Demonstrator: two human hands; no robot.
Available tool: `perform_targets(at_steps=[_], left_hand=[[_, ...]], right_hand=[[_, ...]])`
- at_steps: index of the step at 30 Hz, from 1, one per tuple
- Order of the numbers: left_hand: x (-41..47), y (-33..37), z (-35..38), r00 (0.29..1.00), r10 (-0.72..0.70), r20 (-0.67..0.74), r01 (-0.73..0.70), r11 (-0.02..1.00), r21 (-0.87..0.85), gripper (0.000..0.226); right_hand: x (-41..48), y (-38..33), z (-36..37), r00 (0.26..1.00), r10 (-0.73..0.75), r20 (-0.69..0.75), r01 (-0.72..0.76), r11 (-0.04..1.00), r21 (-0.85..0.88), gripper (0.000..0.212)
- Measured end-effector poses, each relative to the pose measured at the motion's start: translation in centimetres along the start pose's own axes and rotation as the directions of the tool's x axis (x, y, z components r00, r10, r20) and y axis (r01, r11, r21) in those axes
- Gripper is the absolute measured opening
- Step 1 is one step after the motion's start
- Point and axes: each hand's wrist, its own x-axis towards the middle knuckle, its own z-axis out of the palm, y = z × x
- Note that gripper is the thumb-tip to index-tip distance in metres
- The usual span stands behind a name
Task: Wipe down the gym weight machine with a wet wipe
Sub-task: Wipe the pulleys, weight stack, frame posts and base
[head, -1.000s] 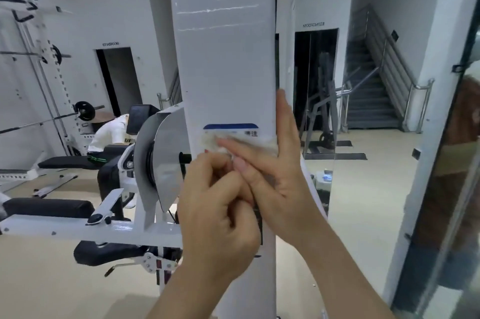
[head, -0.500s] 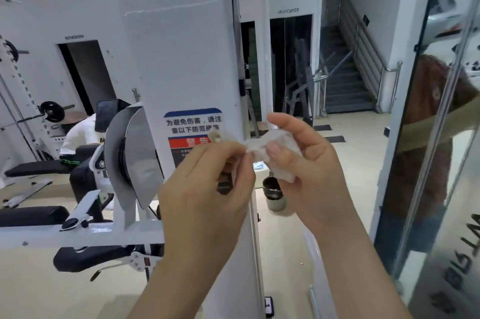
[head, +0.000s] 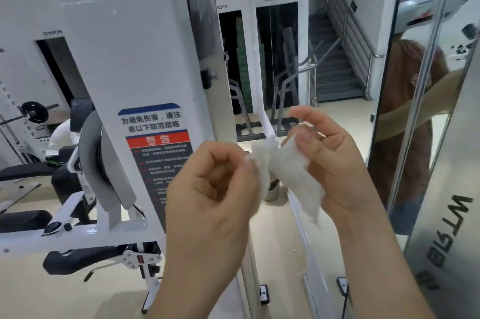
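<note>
Both hands, left [head: 210, 189], right [head: 335, 163], round wipe [head: 291, 170]

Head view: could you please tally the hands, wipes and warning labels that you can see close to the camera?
Hands: 2, the left hand and the right hand
Wipes: 1, the wipe pinched by both hands
Labels: 1, the label
Total: 4

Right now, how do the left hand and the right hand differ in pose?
The left hand is curled like a fist; the right hand is looser, index finger extended. The left hand pinches an end of the wet wipe; most of it hangs by the right hand. Both hold it.
</note>
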Motion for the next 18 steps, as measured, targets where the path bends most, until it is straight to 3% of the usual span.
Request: perform_targets(at_steps=[2, 3, 5, 6, 7, 8, 9, 12, 14, 16, 18], left_hand=[[0.3, -0.4, 0.5, 0.987, -0.141, -0.070, 0.140, 0.990, -0.022, 0.017], [0.4, -0.8, 0.5, 0.986, -0.131, -0.100, 0.135, 0.990, 0.042, 0.015], [0.3, -1.6, 0.1, 0.994, 0.070, -0.089, -0.040, 0.953, 0.301, 0.012], [0.4, -1.9, -0.3, 0.973, 0.232, 0.014, -0.207, 0.838, 0.505, 0.013], [0.4, -2.2, -0.8, 0.919, 0.353, 0.176, -0.375, 0.645, 0.666, 0.012], [0.2, -2.7, -1.2, 0.843, 0.419, 0.338, -0.517, 0.458, 0.723, 0.016], [0.2, -3.1, -1.6, 0.781, 0.414, 0.467, -0.608, 0.333, 0.721, 0.019], [1.1, -3.1, -2.8, 0.642, 0.309, 0.702, -0.750, 0.062, 0.658, 0.024], [1.8, -2.8, -3.2, 0.567, 0.184, 0.803, -0.797, -0.126, 0.591, 0.027], [2.6, -2.6, -3.0, 0.547, 0.070, 0.834, -0.796, -0.266, 0.545, 0.034], [3.1, -2.1, -2.7, 0.558, -0.038, 0.829, -0.797, -0.304, 0.522, 0.041]], right_hand=[[-0.2, -0.1, -0.1, 0.999, 0.003, -0.041, -0.005, 0.999, -0.053, 0.043], [-0.3, -0.2, -0.1, 0.999, 0.001, -0.054, -0.006, 0.996, -0.093, 0.044], [-0.1, 0.1, -0.6, 0.996, 0.028, -0.080, -0.043, 0.979, -0.200, 0.045], [0.3, 0.4, -0.9, 0.995, 0.057, -0.087, -0.078, 0.961, -0.267, 0.043], [0.7, 0.8, -1.3, 0.992, 0.088, -0.092, -0.115, 0.932, -0.343, 0.040], [1.4, 1.4, -1.8, 0.990, 0.110, -0.091, -0.137, 0.901, -0.411, 0.035], [2.1, 2.0, -2.2, 0.989, 0.116, -0.088, -0.143, 0.872, -0.467, 0.030], [4.0, 4.0, -2.5, 0.996, 0.042, -0.073, -0.077, 0.810, -0.582, 0.020], [4.5, 6.2, -2.0, 0.988, -0.120, -0.097, 0.018, 0.717, -0.697, 0.023], [4.2, 9.4, -0.8, 0.929, -0.357, -0.097, 0.111, 0.517, -0.848, 0.023], [3.3, 12.1, 0.3, 0.860, -0.496, -0.121, 0.103, 0.402, -0.910, 0.022]])
